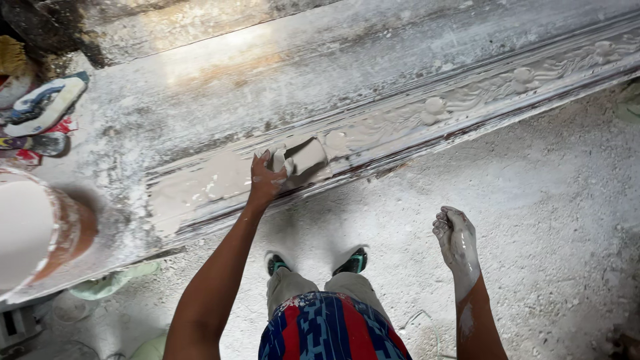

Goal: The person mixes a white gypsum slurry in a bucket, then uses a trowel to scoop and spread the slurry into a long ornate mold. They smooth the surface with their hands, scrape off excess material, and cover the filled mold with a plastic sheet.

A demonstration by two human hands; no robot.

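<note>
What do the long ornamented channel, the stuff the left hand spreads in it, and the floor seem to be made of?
Long mould: probably rubber or resin, its floral relief glossy where wet; the material is uncertain.
Wet paste under the left hand: likely plaster, pale grey, shiny, smeared.
Floor: rough concrete, matt, dusted white.
Right hand: coated in the same whitish paste, holding nothing.

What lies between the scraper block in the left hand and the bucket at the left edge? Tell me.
In the head view, only wet plaster spread in the long mould lies between the scraper block and the bucket.
</note>
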